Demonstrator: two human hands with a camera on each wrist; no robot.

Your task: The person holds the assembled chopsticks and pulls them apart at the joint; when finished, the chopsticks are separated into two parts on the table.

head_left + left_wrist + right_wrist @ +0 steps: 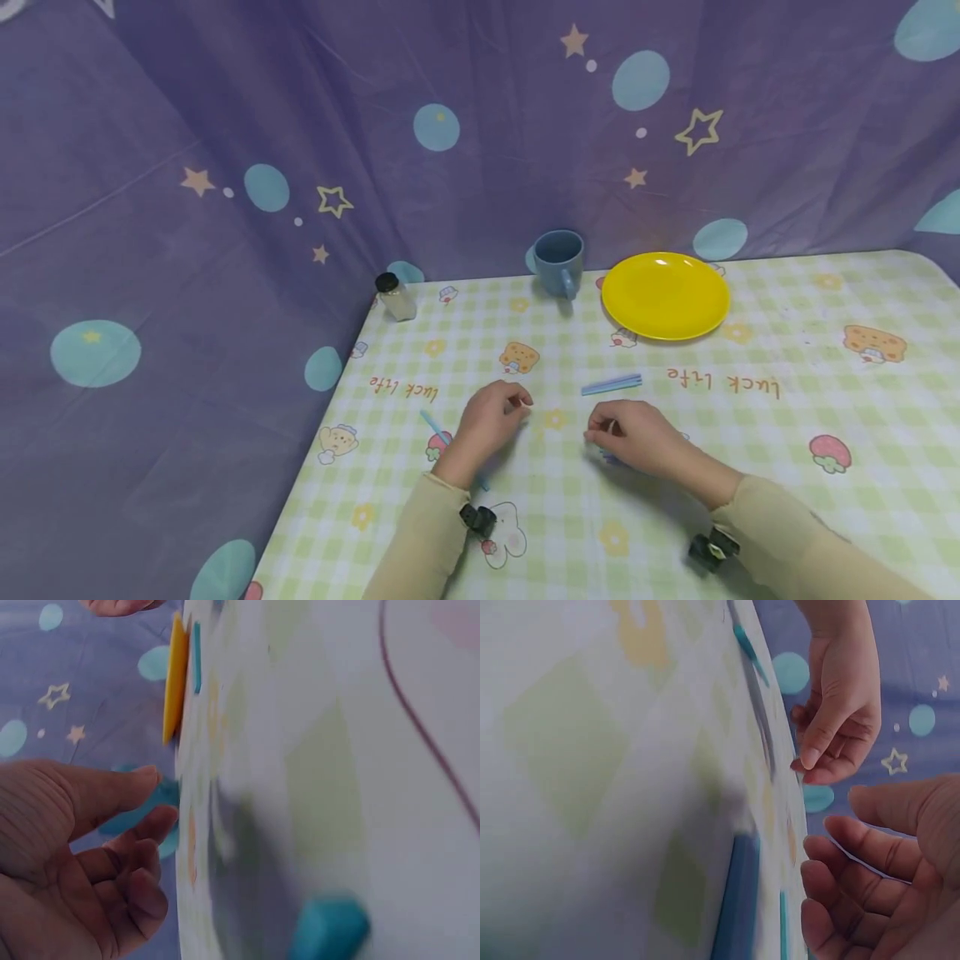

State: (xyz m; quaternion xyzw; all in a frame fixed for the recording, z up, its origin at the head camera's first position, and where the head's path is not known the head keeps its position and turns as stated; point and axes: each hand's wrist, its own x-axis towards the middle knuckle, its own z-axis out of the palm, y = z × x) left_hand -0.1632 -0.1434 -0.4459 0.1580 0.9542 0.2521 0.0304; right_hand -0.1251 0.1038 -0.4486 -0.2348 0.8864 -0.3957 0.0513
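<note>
My left hand (491, 417) hovers over the table with fingers loosely curved and nothing between them. In the left wrist view its thumb and fingertips are apart. Beneath that forearm lies a slim light-blue stick (427, 418), partly covered; its blunt teal end (330, 930) shows blurred up close. My right hand (633, 433) is to the right, fingers bent and holding nothing; in the right wrist view a gap separates thumb from fingers. Under it are blue sticks (737, 900), mostly hidden in the head view. Beyond this hand, a small bundle of blue sticks (611, 384) lies on the tablecloth.
At the back of the checked tablecloth (712, 533) stand a blue mug (559, 265) and a yellow plate (666, 297). A black-capped shaker (396, 298) is at the back left corner. Purple curtain (495, 183) hangs behind and along the left side.
</note>
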